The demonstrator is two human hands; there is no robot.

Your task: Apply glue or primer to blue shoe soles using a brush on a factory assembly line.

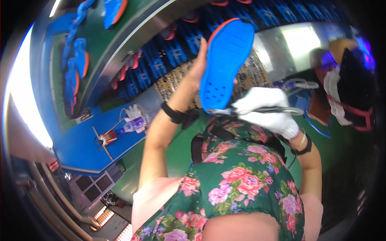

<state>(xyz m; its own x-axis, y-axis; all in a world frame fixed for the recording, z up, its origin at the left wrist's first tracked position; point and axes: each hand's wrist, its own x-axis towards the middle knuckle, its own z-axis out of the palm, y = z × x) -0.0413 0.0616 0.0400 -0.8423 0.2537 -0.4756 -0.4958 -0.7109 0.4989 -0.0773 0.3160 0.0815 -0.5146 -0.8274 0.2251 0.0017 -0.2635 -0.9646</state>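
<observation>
My bare left hand [198, 66] grips a blue shoe insole [229, 56] by its left edge, the thumb upright along the rim and most of the fingers hidden behind. The insole is held up on a tilt. It has an orange rim at the top left, grooves across the wide end and small holes in the narrow lower end. In a white glove, my right hand [265, 110] is closed round a slim tool [223, 111] with a metal tip and a dark-grey handle; its exact kind is unclear. The tip meets the insole's lower end.
Behind the insole, a machine bed carries rows of blue insoles [177, 54]. More hang at the upper left [82, 52]. A blue table [80, 140] at left holds a purple-labelled bottle [132, 125] and a white glove [134, 111]. Another person [350, 84] is at the right.
</observation>
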